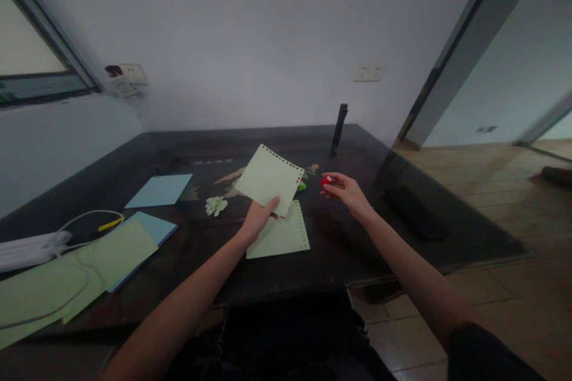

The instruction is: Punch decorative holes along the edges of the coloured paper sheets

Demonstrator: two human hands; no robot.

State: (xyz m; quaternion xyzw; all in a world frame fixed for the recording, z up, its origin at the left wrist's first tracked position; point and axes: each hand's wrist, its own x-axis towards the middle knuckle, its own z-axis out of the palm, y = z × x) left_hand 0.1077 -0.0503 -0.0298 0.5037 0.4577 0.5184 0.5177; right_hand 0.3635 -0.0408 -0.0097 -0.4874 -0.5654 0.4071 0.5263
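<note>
My left hand (258, 218) grips a pale green sheet of paper (270, 175) by its near corner, thumb on top. Small punched holes run along the sheet's far edge and right side. Just right of it, my right hand (348, 191) pinches a small red paper punch (325, 181) with a white part, apart from the sheet. Partly hidden behind the held paper, a small bright green object (302, 186) rests on the table. Below lies a second pale green sheet (281, 239), holes along its right edge. A heap of small paper cut-outs (216, 206) sits to the left.
The dark table (339, 250) bears a light blue sheet (159, 190) and overlapping green and blue sheets (129, 247) on the left. Near them are a white power strip (31, 250) and its cable. A black upright object (338, 131) stands at the back; a dark flat object (413, 212) lies right.
</note>
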